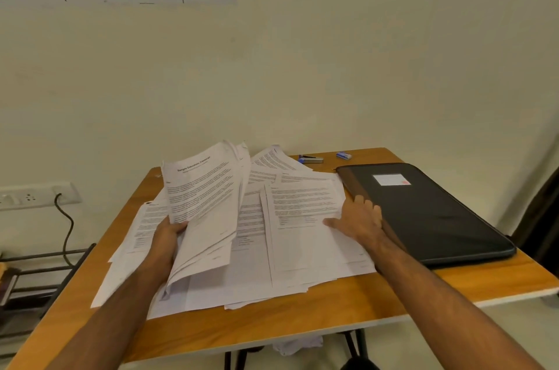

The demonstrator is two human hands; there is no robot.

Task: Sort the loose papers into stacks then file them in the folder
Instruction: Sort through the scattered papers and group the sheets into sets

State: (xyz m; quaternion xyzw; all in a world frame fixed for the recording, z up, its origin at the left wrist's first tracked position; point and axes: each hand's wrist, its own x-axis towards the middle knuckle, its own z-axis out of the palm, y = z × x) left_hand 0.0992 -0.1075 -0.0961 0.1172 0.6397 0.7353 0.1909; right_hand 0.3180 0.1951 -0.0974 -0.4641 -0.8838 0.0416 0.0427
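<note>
The left hand grips a raised sheaf of papers over the table's left side; the right hand lies flat, fingers straight, on the loose papers spread across the middle; the black folder lies closed along the right edge; a stapler sits near the far edge.

One table carries many papers, too overlapped to count, one folder, one stapler and one staple box.
</note>
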